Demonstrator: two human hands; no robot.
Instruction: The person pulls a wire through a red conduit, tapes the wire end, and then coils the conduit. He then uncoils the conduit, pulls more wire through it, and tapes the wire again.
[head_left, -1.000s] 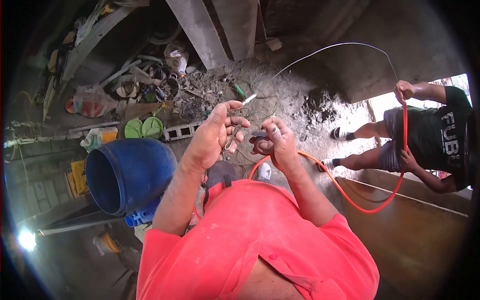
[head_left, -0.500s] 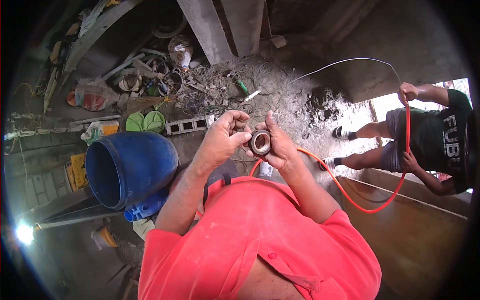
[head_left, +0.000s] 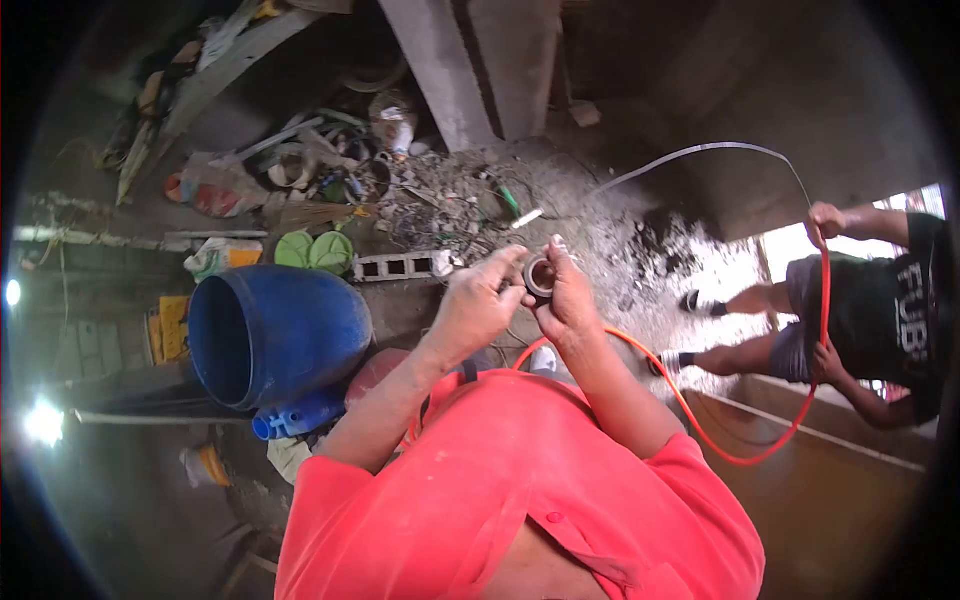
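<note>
A dark roll of tape with a pale inner core is held upright in front of my chest. My right hand grips it from the right, thumb pointing up along its side. On its left, my left hand has curled fingers, thumb and fingertips brought in close to the roll's edge. Whatever lies between those fingertips is too small to make out. An orange hose curves from near my waist to another person on the right, who holds it in both hands.
A blue barrel lies at the left near blue pipe fittings. Beyond my hands are a hollow concrete block, green round pieces and scattered rubble. A thin pale wire arcs to the other person's upper hand.
My left fingers have moved in against the roll of tape, and the roll has turned slightly in my right hand. The whole view has shifted a little. The other person still holds the hose.
</note>
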